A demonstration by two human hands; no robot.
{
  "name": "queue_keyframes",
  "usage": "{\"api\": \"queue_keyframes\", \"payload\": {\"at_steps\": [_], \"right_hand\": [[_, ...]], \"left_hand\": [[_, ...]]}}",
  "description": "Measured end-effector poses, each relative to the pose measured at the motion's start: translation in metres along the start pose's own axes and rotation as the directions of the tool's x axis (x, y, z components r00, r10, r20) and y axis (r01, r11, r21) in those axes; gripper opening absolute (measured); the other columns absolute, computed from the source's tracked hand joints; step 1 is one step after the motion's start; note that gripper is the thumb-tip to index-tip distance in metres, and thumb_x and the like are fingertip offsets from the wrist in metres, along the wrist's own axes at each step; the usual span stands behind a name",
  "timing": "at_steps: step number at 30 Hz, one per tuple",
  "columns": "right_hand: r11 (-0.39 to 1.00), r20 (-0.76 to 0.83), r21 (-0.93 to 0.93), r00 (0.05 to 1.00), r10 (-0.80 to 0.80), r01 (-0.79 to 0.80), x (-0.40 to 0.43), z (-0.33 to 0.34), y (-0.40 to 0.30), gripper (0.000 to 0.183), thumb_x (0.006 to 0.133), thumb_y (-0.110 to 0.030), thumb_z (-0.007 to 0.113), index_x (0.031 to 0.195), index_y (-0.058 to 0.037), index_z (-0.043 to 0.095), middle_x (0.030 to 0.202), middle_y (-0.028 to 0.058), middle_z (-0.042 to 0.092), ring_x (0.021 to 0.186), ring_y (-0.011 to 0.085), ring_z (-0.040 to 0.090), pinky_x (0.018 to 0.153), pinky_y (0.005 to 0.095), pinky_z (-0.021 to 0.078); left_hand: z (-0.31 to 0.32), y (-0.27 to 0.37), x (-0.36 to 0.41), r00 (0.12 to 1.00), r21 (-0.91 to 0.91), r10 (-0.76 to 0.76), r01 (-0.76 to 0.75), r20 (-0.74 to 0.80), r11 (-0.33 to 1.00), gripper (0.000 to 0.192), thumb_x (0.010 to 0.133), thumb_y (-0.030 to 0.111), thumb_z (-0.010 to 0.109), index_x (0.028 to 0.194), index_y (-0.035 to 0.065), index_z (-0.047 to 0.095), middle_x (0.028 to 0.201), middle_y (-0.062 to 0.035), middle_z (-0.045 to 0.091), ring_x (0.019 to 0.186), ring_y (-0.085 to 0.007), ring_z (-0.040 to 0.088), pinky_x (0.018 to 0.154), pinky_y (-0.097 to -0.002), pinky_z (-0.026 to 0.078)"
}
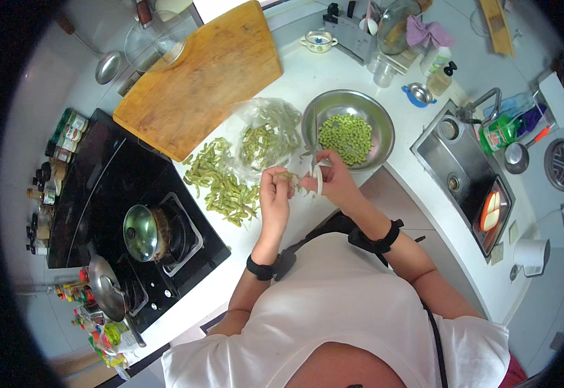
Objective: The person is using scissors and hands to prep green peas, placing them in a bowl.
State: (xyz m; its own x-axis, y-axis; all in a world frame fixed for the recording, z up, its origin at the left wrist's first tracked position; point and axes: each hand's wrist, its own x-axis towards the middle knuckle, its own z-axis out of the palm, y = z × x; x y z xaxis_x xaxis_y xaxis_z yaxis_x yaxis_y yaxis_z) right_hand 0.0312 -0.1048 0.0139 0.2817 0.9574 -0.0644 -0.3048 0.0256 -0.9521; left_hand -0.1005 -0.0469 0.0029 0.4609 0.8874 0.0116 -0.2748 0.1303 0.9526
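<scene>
My left hand point(275, 196) pinches a green soybean pod point(289, 176) between thumb and fingertips. Across from it, my right hand point(338, 186) has its fingers in the pale handles of a pair of scissors point(318, 179). The blades point away from me, over the near-left rim of a stainless steel bowl point(387, 131). Shelled green beans point(346, 138) lie in that bowl. Left of it sits a clear plastic bag point(284, 114) with pods inside. A loose heap of pods point(221, 182) spreads over the counter to the left of my left hand.
A wooden cutting board point(204, 77) leans at the back left. The black gas stove point(102, 203) carries a glass-lidded pot point(141, 233) and a wok point(105, 288). At right are a steel sink point(437, 160) and faucet point(493, 104). A small two-handled bowl point(319, 42) stands behind.
</scene>
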Motion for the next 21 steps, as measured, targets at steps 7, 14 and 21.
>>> {"api": "queue_keyframes", "payload": {"at_steps": [7,14,21], "right_hand": [[0.985,-0.06,-0.049,0.985,0.162,-0.166,-0.015,-0.001,-0.018,0.054,0.067,-0.01,0.072,0.107,-0.007,0.035,0.081,0.0058,0.059,0.073,0.0101,0.055,0.061,0.0218,0.0428],[0.999,-0.118,-0.003,0.992,-0.046,0.046,-0.003,0.01,-0.02,0.056,0.069,-0.011,0.072,0.109,-0.0043,0.033,0.084,0.0061,0.059,0.075,0.0101,0.055,0.063,0.0215,0.0425],[0.991,-0.068,-0.012,0.988,-0.137,0.137,-0.001,0.007,-0.015,0.055,0.071,-0.01,0.069,0.109,-0.0024,0.031,0.084,0.0093,0.06,0.075,0.0143,0.058,0.064,0.0259,0.048]], "left_hand": [[-0.059,0.031,0.032,0.947,-0.199,0.032,-0.1,-0.32,0.975,0.013,0.088,0.012,0.038,0.099,0.0062,0.041,0.068,-0.0004,0.046,0.055,-0.0064,0.041,0.046,-0.0187,0.033],[-0.008,0.033,0.002,0.969,-0.202,-0.082,0.131,0.234,0.971,0.029,0.09,0.02,0.043,0.115,0.005,0.041,0.082,-0.0037,0.05,0.067,-0.0078,0.041,0.061,-0.0205,0.036],[0.01,0.019,-0.006,0.959,-0.012,-0.156,0.164,0.237,0.986,0.029,0.09,0.018,0.041,0.116,0.0042,0.041,0.104,-0.0019,0.053,0.064,-0.004,0.036,0.056,-0.0174,0.031]]}}
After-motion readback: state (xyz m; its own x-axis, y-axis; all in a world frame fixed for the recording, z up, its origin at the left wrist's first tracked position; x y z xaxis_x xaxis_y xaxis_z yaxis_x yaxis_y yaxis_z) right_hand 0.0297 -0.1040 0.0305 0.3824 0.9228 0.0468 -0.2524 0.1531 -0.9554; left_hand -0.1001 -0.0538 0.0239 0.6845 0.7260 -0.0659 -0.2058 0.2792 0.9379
